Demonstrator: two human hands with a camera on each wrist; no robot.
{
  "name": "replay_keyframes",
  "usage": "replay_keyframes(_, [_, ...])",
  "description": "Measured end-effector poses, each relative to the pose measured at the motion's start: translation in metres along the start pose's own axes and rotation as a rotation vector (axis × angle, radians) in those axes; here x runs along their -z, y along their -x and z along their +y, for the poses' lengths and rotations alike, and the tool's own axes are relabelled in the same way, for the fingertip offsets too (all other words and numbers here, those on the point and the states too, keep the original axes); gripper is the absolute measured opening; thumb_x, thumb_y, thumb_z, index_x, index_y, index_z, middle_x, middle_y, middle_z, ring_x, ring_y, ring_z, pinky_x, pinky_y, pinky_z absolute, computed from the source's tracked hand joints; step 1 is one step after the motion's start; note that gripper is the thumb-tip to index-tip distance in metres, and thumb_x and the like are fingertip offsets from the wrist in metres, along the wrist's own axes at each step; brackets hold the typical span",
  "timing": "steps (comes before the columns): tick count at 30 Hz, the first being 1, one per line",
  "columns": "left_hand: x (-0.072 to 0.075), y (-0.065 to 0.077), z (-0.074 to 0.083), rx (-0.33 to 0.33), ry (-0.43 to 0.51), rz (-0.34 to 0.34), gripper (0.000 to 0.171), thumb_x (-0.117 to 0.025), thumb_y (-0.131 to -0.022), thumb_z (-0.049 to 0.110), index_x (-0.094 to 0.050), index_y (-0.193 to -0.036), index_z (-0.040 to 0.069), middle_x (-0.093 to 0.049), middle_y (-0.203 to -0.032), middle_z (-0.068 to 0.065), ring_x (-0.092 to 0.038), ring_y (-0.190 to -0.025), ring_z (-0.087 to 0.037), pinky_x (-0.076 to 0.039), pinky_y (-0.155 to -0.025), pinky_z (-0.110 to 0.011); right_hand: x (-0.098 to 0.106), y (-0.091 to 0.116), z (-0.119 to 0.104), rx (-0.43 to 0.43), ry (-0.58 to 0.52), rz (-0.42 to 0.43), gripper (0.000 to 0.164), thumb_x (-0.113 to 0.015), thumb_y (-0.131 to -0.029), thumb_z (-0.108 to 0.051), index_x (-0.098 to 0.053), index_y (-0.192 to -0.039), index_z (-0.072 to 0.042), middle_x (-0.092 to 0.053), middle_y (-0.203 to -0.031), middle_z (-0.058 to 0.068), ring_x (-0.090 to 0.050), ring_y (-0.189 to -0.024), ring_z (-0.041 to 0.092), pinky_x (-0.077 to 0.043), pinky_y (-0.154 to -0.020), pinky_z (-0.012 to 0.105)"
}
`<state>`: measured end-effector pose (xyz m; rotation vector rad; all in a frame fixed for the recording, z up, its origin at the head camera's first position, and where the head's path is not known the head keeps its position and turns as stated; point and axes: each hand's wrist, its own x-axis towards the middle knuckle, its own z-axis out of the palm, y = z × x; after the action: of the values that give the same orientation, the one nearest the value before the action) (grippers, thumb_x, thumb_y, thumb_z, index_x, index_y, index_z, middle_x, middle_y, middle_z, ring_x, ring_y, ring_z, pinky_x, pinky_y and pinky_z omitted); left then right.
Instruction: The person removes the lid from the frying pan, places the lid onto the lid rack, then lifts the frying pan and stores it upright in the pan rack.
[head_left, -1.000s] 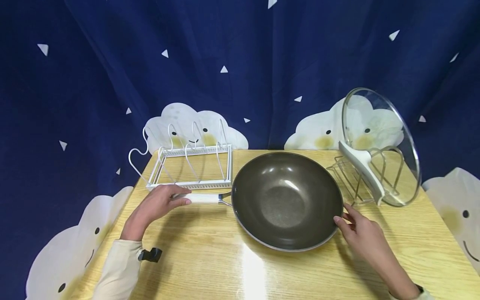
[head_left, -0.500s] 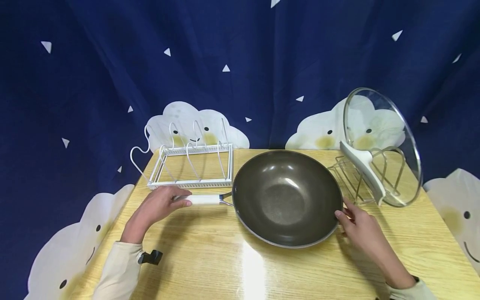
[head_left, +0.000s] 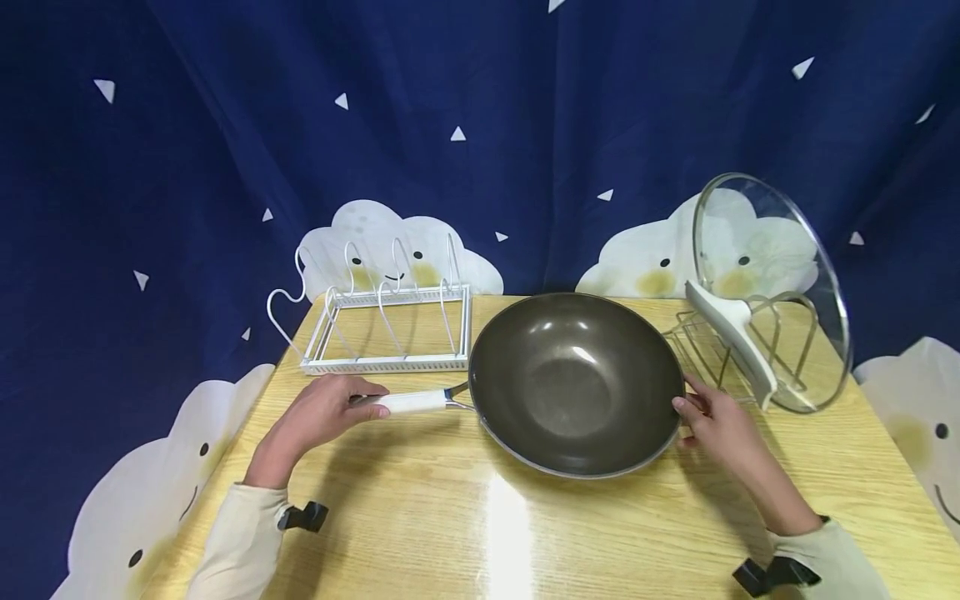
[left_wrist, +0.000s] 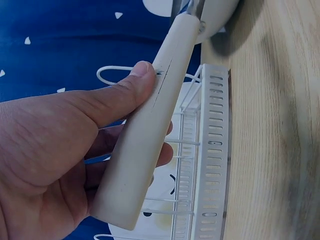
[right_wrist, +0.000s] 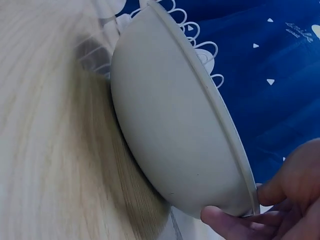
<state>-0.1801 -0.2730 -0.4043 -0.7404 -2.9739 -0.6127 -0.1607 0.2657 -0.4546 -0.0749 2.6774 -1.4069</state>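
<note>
A dark-coated wok (head_left: 573, 392) with a cream outer wall sits centrally in the head view, its hollow facing up. My left hand (head_left: 322, 412) grips its white handle (left_wrist: 155, 117), thumb along one side and fingers behind. At the opposite rim my right hand (head_left: 723, 425) pinches the edge, thumb at the rim and fingertips against the cream underside (right_wrist: 170, 115). Seen from the right wrist, the wok's rounded base is close over the wood, with a shadow beside it.
A white wire rack (head_left: 390, 364) stands behind the handle at the back left. On the right, a glass lid (head_left: 813, 250) with a white handle leans upright in a metal wire stand (head_left: 690, 346). A patterned blue curtain (head_left: 525, 108) hangs behind the wooden table (head_left: 420, 525).
The wok has shifted slightly towards the back, its near rim rising in the head view. My right hand moved with it; my left keeps its hold on the handle.
</note>
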Motion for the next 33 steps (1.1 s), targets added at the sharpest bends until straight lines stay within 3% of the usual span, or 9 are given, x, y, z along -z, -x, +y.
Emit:
replay_keyframes(6, [-0.002, 0.0, 0.003, 0.001, -0.001, -0.007, 0.021, -0.08, -0.088, 0.031, -0.081, -0.106, 0.02, -0.074, -0.094, 0.011, -0.064, -0.082, -0.006, -0.052, -0.074, -0.036, 0.002, -0.011, 0.0, -0.008, -0.031, 0.004, 0.06, -0.046, -0.11, -0.018, -0.02, -0.158, 0.009, -0.05, -0.136, 0.043, -0.07, -0.074, 0.017, -0.061, -0.066, 0.037])
replay_keyframes(13, [-0.002, 0.0, 0.005, -0.003, 0.01, -0.014, 0.018, -0.08, -0.088, 0.031, -0.081, -0.104, 0.021, -0.072, -0.089, 0.014, -0.058, -0.076, -0.004, -0.049, -0.07, -0.031, 0.004, -0.024, -0.001, -0.002, 0.0, 0.008, 0.06, -0.046, -0.11, -0.017, -0.02, -0.157, 0.01, -0.051, -0.134, 0.043, -0.074, -0.069, 0.032, -0.061, -0.064, 0.037])
replay_keyframes(17, [-0.001, -0.001, 0.007, -0.002, 0.031, -0.028, 0.015, -0.081, -0.088, 0.03, -0.081, -0.101, 0.023, -0.068, -0.082, 0.016, -0.055, -0.071, -0.004, -0.046, -0.066, -0.028, 0.006, -0.031, -0.001, -0.011, -0.014, 0.004, 0.059, -0.045, -0.11, -0.017, -0.02, -0.157, 0.009, -0.053, -0.134, 0.042, -0.073, -0.069, 0.028, -0.061, -0.065, 0.038])
replay_keyframes(21, [0.0, -0.001, 0.01, 0.02, 0.062, -0.049, 0.016, -0.081, -0.088, 0.03, -0.081, -0.102, 0.021, -0.069, -0.081, 0.015, -0.054, -0.068, -0.003, -0.044, -0.062, -0.026, 0.008, -0.039, -0.002, -0.009, -0.05, -0.003, 0.058, -0.044, -0.11, -0.016, -0.021, -0.158, 0.008, -0.052, -0.135, 0.041, -0.07, -0.079, 0.016, -0.062, -0.068, 0.038])
replay_keyframes(27, [-0.002, 0.0, 0.015, 0.075, 0.116, -0.088, 0.02, -0.081, -0.088, 0.031, -0.082, -0.103, 0.019, -0.07, -0.078, 0.012, -0.05, -0.06, -0.004, -0.04, -0.054, -0.025, 0.007, -0.049, -0.004, -0.019, -0.042, 0.021, 0.056, -0.042, -0.11, -0.015, -0.023, -0.157, 0.009, -0.051, -0.136, 0.043, -0.071, -0.091, 0.027, -0.062, -0.069, 0.04])
replay_keyframes(33, [-0.002, 0.003, 0.022, 0.136, 0.118, -0.11, 0.02, -0.081, -0.088, 0.031, -0.082, -0.104, 0.019, -0.069, -0.076, 0.01, -0.05, -0.059, -0.006, -0.04, -0.053, -0.026, 0.008, -0.059, -0.008, -0.057, -0.035, 0.02, 0.054, -0.039, -0.11, -0.013, -0.024, -0.157, 0.007, -0.052, -0.134, 0.043, -0.073, -0.082, 0.026, -0.062, -0.072, 0.044])
